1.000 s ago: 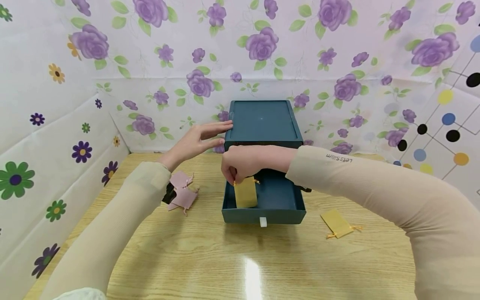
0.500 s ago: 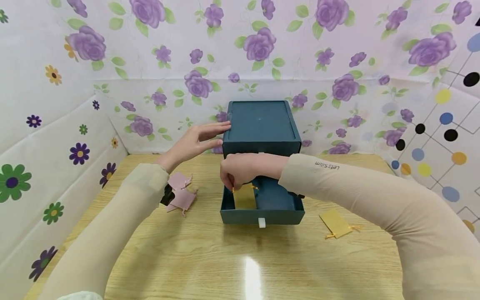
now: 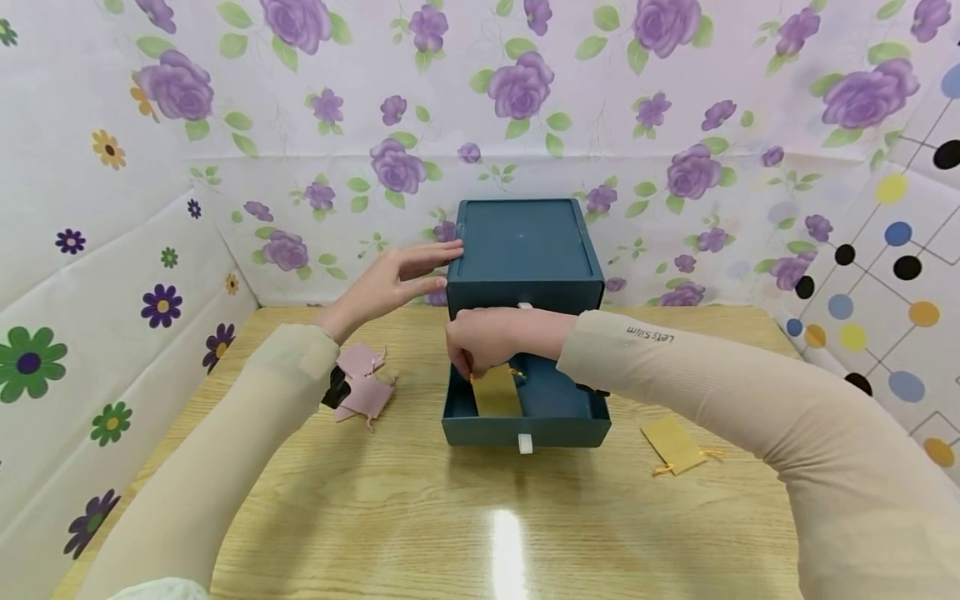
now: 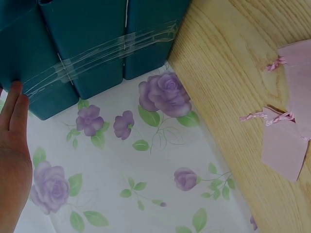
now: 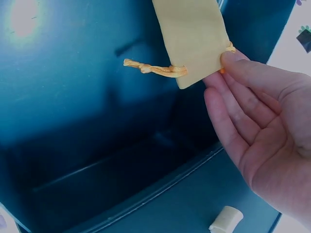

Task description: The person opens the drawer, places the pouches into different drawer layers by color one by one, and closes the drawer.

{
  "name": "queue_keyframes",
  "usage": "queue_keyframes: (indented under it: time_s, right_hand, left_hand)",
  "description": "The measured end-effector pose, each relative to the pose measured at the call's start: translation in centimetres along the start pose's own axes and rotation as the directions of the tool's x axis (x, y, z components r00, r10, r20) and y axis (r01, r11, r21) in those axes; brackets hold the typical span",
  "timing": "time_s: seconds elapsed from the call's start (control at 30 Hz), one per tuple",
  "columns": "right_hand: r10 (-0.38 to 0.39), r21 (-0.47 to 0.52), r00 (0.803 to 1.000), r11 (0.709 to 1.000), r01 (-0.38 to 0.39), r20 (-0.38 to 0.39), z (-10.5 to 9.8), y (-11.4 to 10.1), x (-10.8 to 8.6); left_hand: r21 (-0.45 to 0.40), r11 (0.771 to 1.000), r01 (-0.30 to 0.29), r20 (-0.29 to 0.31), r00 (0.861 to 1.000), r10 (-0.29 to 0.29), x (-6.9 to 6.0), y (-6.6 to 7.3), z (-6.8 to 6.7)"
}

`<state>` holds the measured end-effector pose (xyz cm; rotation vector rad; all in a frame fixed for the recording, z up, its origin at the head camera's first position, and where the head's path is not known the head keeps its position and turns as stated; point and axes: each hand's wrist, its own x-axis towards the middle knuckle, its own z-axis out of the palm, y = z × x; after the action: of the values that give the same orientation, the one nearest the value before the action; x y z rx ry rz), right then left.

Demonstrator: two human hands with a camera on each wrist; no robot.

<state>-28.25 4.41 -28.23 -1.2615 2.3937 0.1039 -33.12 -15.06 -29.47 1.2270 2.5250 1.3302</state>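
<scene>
My right hand (image 3: 483,340) pinches one corner of a yellow drawstring pouch (image 3: 497,392) inside the pulled-out bottom drawer (image 3: 558,432) of a dark teal drawer box (image 3: 525,242). In the right wrist view the thumb and fingers grip the pouch (image 5: 194,39) beside its orange cord, over the drawer floor. With fairly straight fingers, my left hand (image 3: 397,279) touches the box's left side near the top. The left wrist view shows the fingertips against the box side (image 4: 87,43), where clear tape runs across the stacked units.
Pink drawstring pouches (image 3: 367,393) lie in a small pile left of the box. Another yellow pouch (image 3: 672,446) lies on the wooden table (image 3: 420,517) to the right. A floral cloth wall (image 3: 315,108) stands close behind the box.
The right hand has lowered the yellow pouch a little into the drawer, and the pouch now tilts slightly. The left hand stays against the box.
</scene>
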Motion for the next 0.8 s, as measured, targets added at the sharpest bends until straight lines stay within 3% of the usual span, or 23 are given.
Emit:
queue_keyframes:
  time_s: [0.33,0.8]
  right_hand:
    - [0.004,-0.009,0.999,1.0,-0.005,-0.05,1.3,1.2,0.7]
    - [-0.017,0.038,1.0,0.999,0.018,-0.024,2.1,1.8,0.6]
  left_hand:
    - [0.01,1.0,0.003,-0.007,1.0,-0.003,-0.1,0.0,0.0]
    - [0.003,1.0,-0.001,-0.005,1.0,0.001,-0.1,-0.2,0.1]
